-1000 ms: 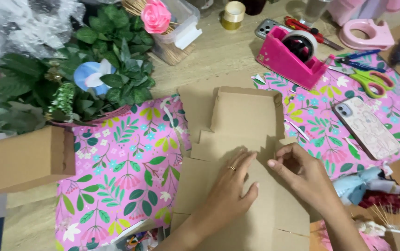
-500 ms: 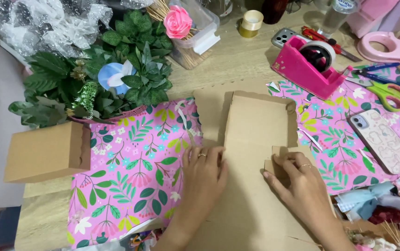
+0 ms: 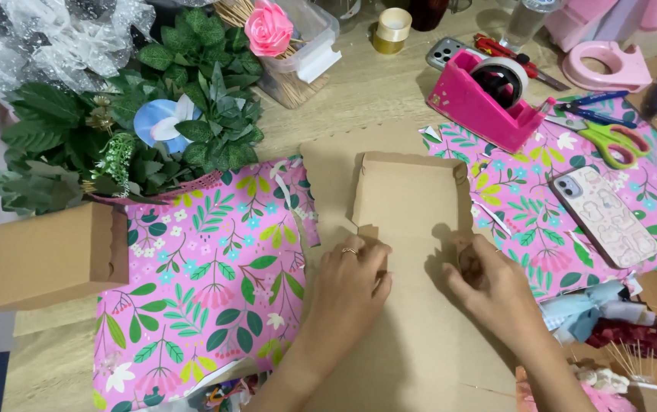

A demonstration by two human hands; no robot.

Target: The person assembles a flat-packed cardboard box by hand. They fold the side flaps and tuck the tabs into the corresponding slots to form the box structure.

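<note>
Two hands work on one flat brown card point(image 3: 412, 229) at the centre of the frame. At the far left a closed card box point(image 3: 50, 255) sits on the wooden table point(image 3: 359, 91), with a bunch of leaves point(image 3: 137, 114) in the upper left and pink floral paper point(image 3: 206, 290) spread below it. The left hand point(image 3: 347, 286) lies palm down on the card, fingers point(image 3: 359, 252) loosely bent and pressing a small folded flap near the left edge; it grips nothing. The card's far end is folded up into low walls. The right hand point(image 3: 489, 286) is curled at the card's right edge, its fingertips pinching a side flap. Further right, a pink tape dispenser point(image 3: 489, 99) stands at upper right, green scissors point(image 3: 611, 141) beside it, and a phone point(image 3: 603, 217) lies face down on more floral paper.
</note>
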